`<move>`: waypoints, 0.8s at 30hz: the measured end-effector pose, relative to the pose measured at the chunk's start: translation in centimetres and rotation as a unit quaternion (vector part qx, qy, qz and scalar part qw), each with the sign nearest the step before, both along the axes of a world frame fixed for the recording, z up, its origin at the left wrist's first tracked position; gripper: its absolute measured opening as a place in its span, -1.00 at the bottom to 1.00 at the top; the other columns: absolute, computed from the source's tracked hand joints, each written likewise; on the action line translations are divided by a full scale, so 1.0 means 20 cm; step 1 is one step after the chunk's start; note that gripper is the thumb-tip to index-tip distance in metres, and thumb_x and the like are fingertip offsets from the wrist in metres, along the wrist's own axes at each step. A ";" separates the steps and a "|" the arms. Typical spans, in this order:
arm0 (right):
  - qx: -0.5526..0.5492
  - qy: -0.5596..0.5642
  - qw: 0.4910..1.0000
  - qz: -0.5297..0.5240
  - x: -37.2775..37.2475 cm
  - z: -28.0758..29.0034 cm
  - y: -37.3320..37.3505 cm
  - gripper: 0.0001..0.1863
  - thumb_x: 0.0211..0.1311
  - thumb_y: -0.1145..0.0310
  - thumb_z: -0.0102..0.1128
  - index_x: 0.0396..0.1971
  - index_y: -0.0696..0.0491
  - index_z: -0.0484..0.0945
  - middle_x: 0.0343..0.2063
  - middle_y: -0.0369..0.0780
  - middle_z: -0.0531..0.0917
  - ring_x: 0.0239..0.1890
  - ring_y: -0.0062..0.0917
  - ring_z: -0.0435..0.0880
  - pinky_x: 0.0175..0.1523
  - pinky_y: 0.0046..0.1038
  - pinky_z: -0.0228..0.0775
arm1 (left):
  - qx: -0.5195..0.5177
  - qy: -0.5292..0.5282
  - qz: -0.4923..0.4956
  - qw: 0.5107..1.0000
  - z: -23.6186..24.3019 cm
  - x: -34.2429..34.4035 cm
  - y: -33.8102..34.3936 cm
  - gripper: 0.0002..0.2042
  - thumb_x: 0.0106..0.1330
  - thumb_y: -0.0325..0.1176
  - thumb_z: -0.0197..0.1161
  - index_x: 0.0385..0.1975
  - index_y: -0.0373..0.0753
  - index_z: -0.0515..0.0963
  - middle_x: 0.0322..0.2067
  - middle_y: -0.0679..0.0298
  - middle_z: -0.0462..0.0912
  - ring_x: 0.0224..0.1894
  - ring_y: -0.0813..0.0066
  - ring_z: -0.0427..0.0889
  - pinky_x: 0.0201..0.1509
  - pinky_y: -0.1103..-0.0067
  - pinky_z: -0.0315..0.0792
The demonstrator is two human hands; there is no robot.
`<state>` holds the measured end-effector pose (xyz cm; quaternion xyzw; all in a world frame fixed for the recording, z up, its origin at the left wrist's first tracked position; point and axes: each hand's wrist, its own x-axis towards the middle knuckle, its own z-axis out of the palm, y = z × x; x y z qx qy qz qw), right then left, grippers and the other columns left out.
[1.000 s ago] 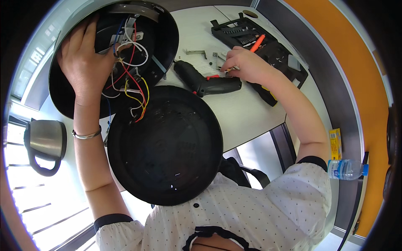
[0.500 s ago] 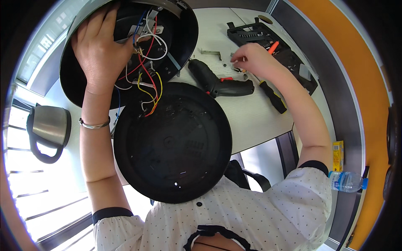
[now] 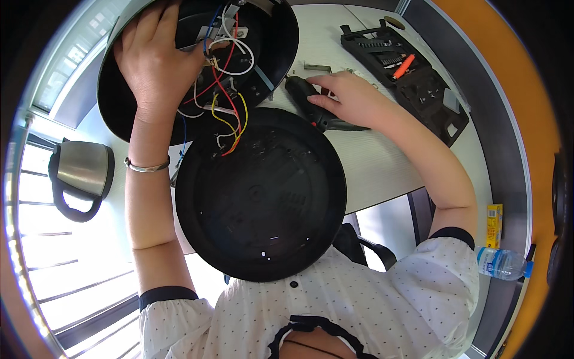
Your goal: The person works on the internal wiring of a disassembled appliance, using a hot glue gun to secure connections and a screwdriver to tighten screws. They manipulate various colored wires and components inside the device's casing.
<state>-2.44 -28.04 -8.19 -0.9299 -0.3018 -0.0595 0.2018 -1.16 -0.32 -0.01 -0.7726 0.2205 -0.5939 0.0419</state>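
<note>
- Several fingers of left hand (image 3: 156, 66) slightly apart inside black housing (image 3: 119, 116); thumb at wires (image 3: 242, 110), pinch unclear.
- Right hand (image 3: 357, 99): thumb, forefinger parted over cordless screwdriver (image 3: 300, 96), on surface (image 3: 382, 167) right of housing.

The right hand (image 3: 350, 99) hides part of the black power drill (image 3: 304, 100) from me, and the wired black shell (image 3: 266, 60) is cut off at the top.
</note>
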 end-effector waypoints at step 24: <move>-0.050 0.000 0.978 -0.202 -0.29 0.06 -0.07 -0.70 -0.24 0.42 0.29 -0.42 0.17 0.45 -0.47 -0.02 0.58 -0.29 -0.11 0.60 -0.19 -0.16 0.43 | -0.020 0.016 -0.006 1.000 -0.01 0.06 0.02 -0.38 -0.32 -0.24 0.50 -0.07 -0.16 0.59 -0.06 0.28 0.57 0.00 0.21 0.50 0.11 0.29 0.28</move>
